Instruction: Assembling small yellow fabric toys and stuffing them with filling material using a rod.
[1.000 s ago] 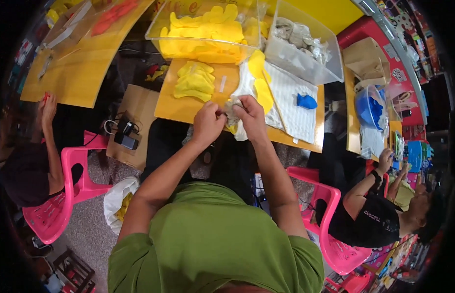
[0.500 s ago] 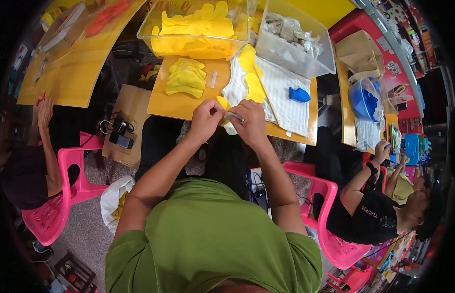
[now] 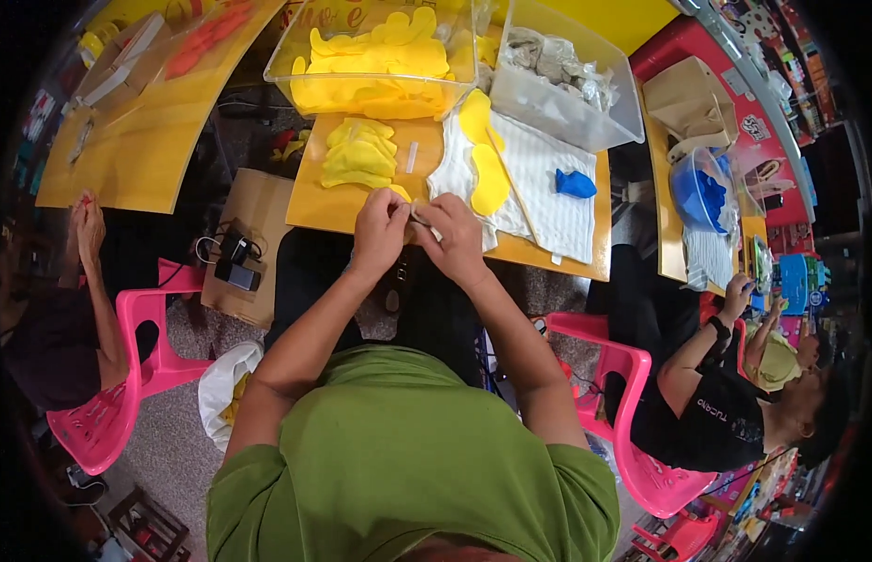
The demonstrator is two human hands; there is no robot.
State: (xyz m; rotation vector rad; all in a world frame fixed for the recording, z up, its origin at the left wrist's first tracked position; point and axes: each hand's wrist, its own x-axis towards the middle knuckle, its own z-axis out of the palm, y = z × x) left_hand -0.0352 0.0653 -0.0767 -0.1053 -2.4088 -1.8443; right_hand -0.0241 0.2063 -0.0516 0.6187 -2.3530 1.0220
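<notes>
Between the fingers (image 3: 442, 216), small grey piece (image 3: 419, 216), long axis — apparently — slanting rightward-down.

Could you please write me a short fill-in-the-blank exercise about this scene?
1. The stack beyond the left hand is coloured ____.
2. The blue piece lies farther to the ____ than the right hand.
3. The cloth under the blue piece is coloured ____.
4. The clear bin of yellow pieces stands to the ____ of the frosted bin.

Missing words: yellow; right; white; left.
</notes>
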